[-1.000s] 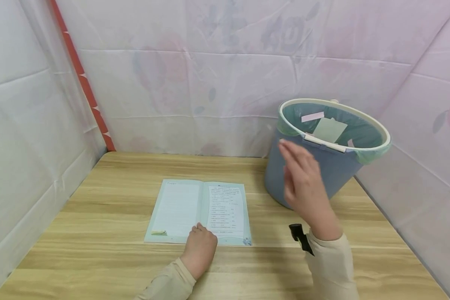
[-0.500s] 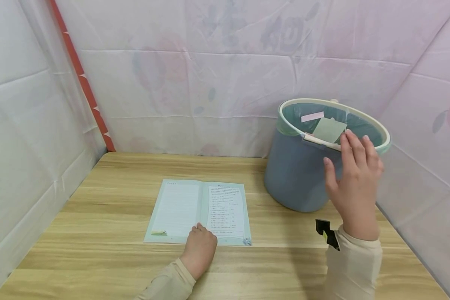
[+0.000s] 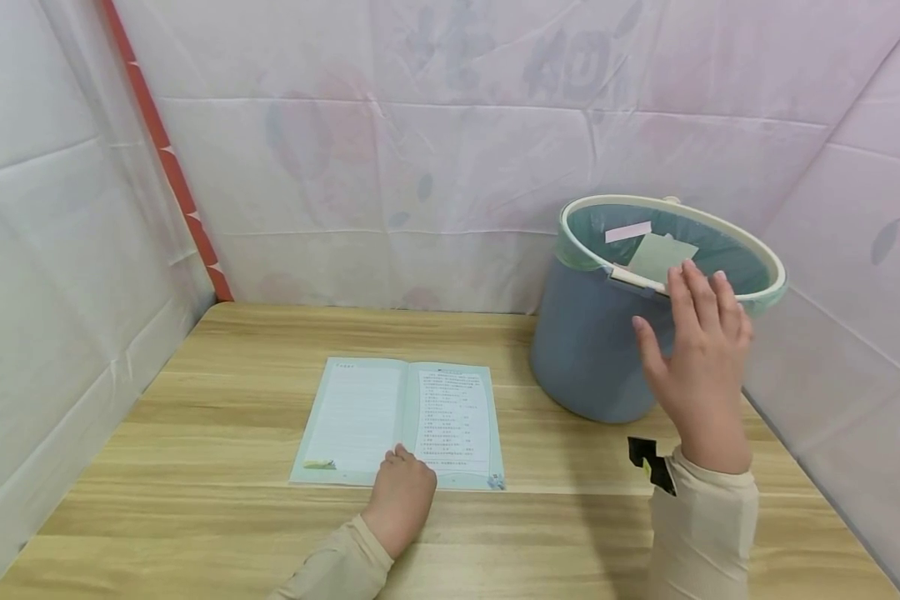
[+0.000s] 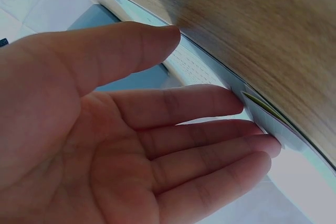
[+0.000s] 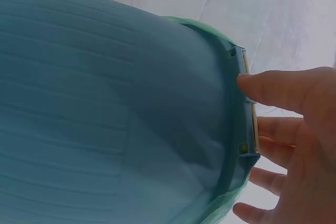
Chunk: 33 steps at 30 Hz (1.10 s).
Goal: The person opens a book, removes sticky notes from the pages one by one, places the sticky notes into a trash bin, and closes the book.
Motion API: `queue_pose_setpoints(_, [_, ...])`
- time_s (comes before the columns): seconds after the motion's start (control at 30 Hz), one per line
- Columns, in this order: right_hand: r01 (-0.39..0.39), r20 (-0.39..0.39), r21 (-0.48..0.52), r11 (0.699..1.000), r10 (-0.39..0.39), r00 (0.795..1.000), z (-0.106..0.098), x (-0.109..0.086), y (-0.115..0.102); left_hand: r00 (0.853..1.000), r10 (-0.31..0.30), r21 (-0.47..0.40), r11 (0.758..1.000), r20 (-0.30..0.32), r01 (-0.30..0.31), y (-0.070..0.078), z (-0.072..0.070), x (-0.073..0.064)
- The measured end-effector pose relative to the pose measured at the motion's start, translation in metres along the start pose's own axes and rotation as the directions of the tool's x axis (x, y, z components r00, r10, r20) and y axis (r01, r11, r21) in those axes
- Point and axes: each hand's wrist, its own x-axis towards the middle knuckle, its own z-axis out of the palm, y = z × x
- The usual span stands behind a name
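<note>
An open booklet (image 3: 356, 421) with pale green page borders lies flat on the table. My left hand (image 3: 401, 504) rests on its lower edge near the fold; in the left wrist view the fingers (image 4: 210, 163) are extended, their tips against the pages. A blue-grey trash bin (image 3: 596, 350) with a cream rim and green liner stands to the right. Before its front rim my right hand (image 3: 701, 367) is raised, fingers spread and holding nothing. The right wrist view has the thumb (image 5: 268, 87) at the handle clip; whether it touches cannot be told.
Inside the bin lie a pale green paper square (image 3: 663, 254) and a pink paper strip (image 3: 627, 232). The wood-grain table (image 3: 217, 433) is enclosed by pale fabric walls (image 3: 300, 175). A red strip (image 3: 165, 158) runs down the left corner.
My right hand has moved rightward along the front of the bin, its fingers now spread, then shifted slightly back left. The left hand and the booklet stay in place.
</note>
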Motion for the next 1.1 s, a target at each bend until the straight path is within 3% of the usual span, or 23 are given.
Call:
queue_pose_setpoints(0.07, [0.014, -0.022, 0.013, 1.000, -0.014, 1.000, 0.000, 0.000, -0.002, 1.000, 0.003, 0.010, 1.000, -0.005, -0.003, 0.000, 0.001, 0.000])
queue_pose_setpoints(0.13, [0.076, -0.081, 0.056, 0.996, -0.071, 0.994, 0.003, 0.002, -0.008, 1.000, 0.004, 0.011, 1.000, -0.006, -0.004, -0.001, 0.003, 0.001])
queue_pose_setpoints(0.23, [0.225, -0.140, 0.189, 0.956, -0.200, 0.970, 0.017, 0.005, -0.027, 1.000, -0.016, -0.105, 0.994, -0.004, 0.015, -0.010, 0.003, 0.003])
queue_pose_setpoints(0.3, [0.304, -0.069, 0.284, 0.909, -0.297, 0.952, 0.031, 0.001, -0.042, 0.999, -0.039, -0.242, 0.969, 0.019, 0.043, -0.021, 0.000, 0.006])
queue_pose_setpoints(0.37, [0.275, 0.152, 0.379, 0.884, -0.352, 0.924, 0.048, -0.007, -0.057, 0.996, -0.084, -0.368, 0.926, 0.023, 0.087, -0.038, -0.005, 0.010])
queue_pose_setpoints(0.4, [0.226, 0.301, 0.403, 0.887, -0.361, 0.883, 0.057, -0.012, -0.063, 0.993, -0.114, -0.413, 0.904, 0.027, 0.114, -0.048, -0.007, 0.012])
queue_pose_setpoints(0.43, [0.162, 0.457, 0.408, 0.899, -0.355, 0.816, 0.066, -0.016, -0.068, 0.990, -0.140, -0.442, 0.886, 0.034, 0.141, -0.059, -0.008, 0.013])
queue_pose_setpoints(0.5, [0.043, 0.713, 0.346, 0.937, -0.292, 0.637, 0.084, -0.026, -0.074, 0.979, -0.203, -0.487, 0.852, 0.032, 0.193, -0.084, -0.005, 0.015])
queue_pose_setpoints(0.53, [-0.005, 0.799, 0.302, 0.953, -0.251, 0.547, 0.093, -0.029, -0.075, 0.971, -0.234, -0.522, 0.822, 0.052, 0.226, -0.097, -0.002, 0.015])
queue_pose_setpoints(0.57, [-0.036, 0.856, 0.260, 0.965, -0.213, 0.471, 0.101, -0.032, -0.075, 0.963, -0.257, -0.560, 0.787, 0.083, 0.258, -0.110, 0.002, 0.015])
queue_pose_setpoints(0.6, [-0.058, 0.891, 0.225, 0.973, -0.181, 0.417, 0.109, -0.035, -0.074, 0.955, -0.272, -0.609, 0.739, 0.123, 0.289, -0.122, 0.007, 0.014])
queue_pose_setpoints(0.63, [-0.077, 0.913, 0.192, 0.978, -0.149, 0.379, 0.114, -0.037, -0.073, 0.946, -0.278, -0.655, 0.685, 0.169, 0.319, -0.131, 0.011, 0.012])
queue_pose_setpoints(0.67, [-0.082, 0.924, 0.169, 0.982, -0.129, 0.361, 0.119, -0.040, -0.071, 0.936, -0.280, -0.697, 0.628, 0.212, 0.346, -0.140, 0.017, 0.010])
queue_pose_setpoints(0.73, [-0.092, 0.934, 0.137, 0.986, -0.098, 0.343, 0.126, -0.043, -0.068, 0.920, -0.269, -0.764, 0.516, 0.286, 0.388, -0.152, 0.028, 0.006])
queue_pose_setpoints(0.8, [-0.086, 0.930, 0.129, 0.988, -0.091, 0.355, 0.132, -0.046, -0.066, 0.908, -0.257, -0.808, 0.421, 0.330, 0.412, -0.158, 0.037, 0.003])
queue_pose_setpoints(0.87, [-0.086, 0.925, 0.120, 0.989, -0.079, 0.372, 0.137, -0.049, -0.063, 0.899, -0.265, -0.834, 0.349, 0.349, 0.427, -0.161, 0.044, 0.001])
queue_pose_setpoints(0.93, [-0.104, 0.920, 0.114, 0.988, -0.065, 0.386, 0.141, -0.053, -0.062, 0.886, -0.274, -0.859, 0.259, 0.373, 0.442, -0.161, 0.047, 0.000])
queue_pose_setpoints(1.1, [-0.122, 0.917, 0.098, 0.988, -0.042, 0.398, 0.145, -0.059, -0.061, 0.860, -0.298, -0.877, 0.119, 0.415, 0.465, -0.159, 0.050, 0.003])
